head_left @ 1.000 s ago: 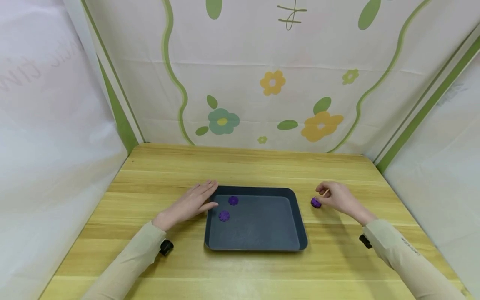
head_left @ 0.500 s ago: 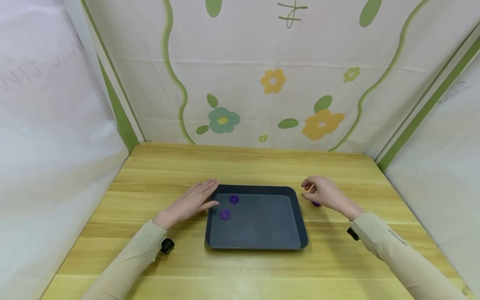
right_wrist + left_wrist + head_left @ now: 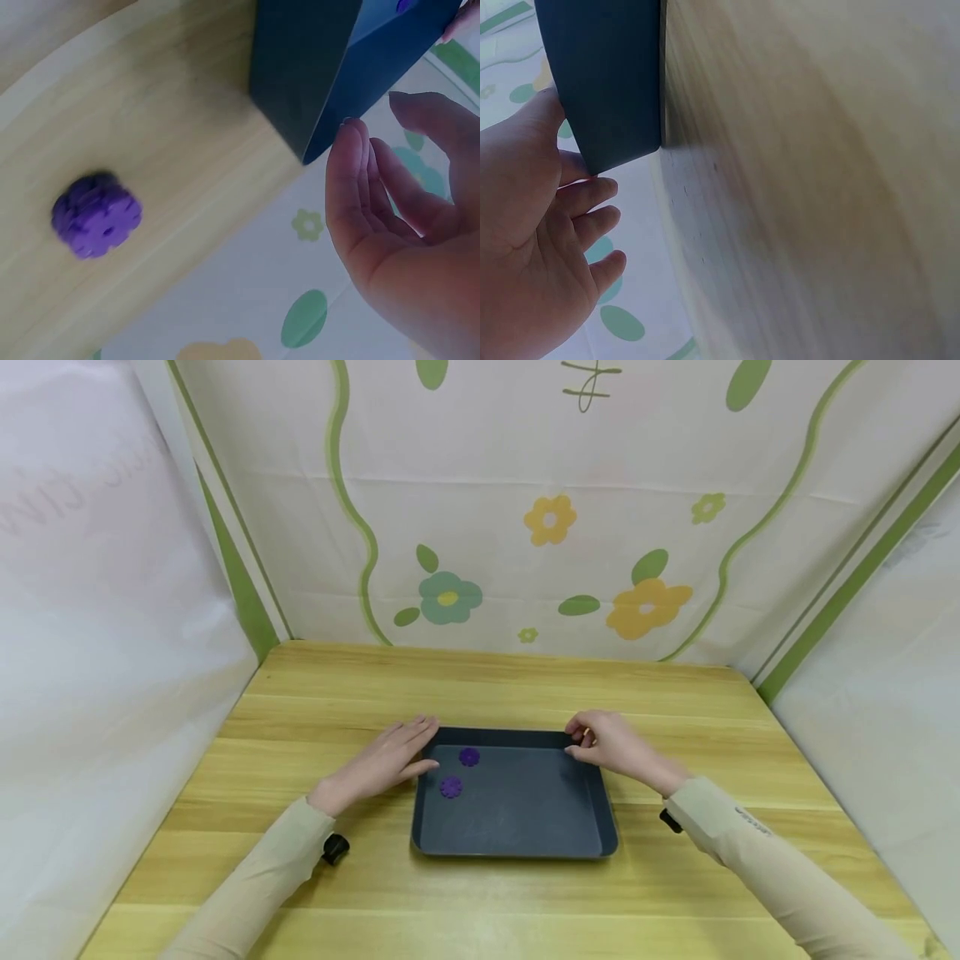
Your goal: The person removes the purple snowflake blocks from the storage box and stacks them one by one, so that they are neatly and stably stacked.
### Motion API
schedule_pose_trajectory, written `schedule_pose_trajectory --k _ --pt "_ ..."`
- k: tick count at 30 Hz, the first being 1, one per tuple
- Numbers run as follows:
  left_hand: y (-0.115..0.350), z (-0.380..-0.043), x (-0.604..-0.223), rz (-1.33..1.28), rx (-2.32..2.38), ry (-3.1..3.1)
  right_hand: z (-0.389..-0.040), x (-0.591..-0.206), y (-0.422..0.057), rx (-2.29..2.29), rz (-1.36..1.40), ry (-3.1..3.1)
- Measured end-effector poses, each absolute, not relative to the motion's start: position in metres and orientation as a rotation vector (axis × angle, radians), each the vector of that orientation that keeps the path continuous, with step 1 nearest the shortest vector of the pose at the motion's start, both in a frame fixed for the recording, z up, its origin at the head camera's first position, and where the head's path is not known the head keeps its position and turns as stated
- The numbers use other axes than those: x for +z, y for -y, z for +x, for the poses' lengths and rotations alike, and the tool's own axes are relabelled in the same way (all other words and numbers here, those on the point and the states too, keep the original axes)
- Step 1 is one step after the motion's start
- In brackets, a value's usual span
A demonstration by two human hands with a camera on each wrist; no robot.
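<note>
A dark blue-grey rectangular tray (image 3: 517, 806) lies on the wooden table. Two small purple notched discs sit inside it: one disc (image 3: 469, 757) near the far left corner, another disc (image 3: 451, 787) closer to the left wall. My left hand (image 3: 382, 762) rests against the tray's far left corner, fingers extended, thumb over the rim. Above the far right corner is my right hand (image 3: 615, 745), fingers loosely bent, thumb apart from them and nothing visible between. A stack of purple notched discs (image 3: 97, 214) stands on the table in the right wrist view; in the head view my right hand hides it.
A white fabric screen with printed flowers (image 3: 550, 520) rises behind the table (image 3: 480, 677). White fabric walls stand at the left (image 3: 112, 652) and right (image 3: 885, 693). Each sleeve has a black device (image 3: 335, 848) at its wrist.
My right hand has moved left from the purple disc stack to the tray's far right corner. My left hand and the two discs in the tray have stayed in place.
</note>
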State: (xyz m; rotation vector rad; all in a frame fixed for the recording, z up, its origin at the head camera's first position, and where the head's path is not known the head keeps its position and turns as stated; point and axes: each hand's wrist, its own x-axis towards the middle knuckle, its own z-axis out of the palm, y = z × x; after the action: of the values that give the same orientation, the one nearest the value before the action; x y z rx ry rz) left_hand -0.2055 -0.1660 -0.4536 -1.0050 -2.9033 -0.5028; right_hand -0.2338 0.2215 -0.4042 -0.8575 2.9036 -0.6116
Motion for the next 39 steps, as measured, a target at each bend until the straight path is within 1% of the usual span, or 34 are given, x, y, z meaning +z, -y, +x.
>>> schedule_pose_trajectory --k 20,39 --pt "0.165 -0.203 -0.450 -1.020 -0.483 2.909 -0.232 -0.409 -0.163 -0.685 -0.986 -2.763" --pt "0.166 -0.203 -0.450 -1.018 -0.465 2.895 -0.234 -0.419 -0.125 -0.728 -1.103 -2.670"
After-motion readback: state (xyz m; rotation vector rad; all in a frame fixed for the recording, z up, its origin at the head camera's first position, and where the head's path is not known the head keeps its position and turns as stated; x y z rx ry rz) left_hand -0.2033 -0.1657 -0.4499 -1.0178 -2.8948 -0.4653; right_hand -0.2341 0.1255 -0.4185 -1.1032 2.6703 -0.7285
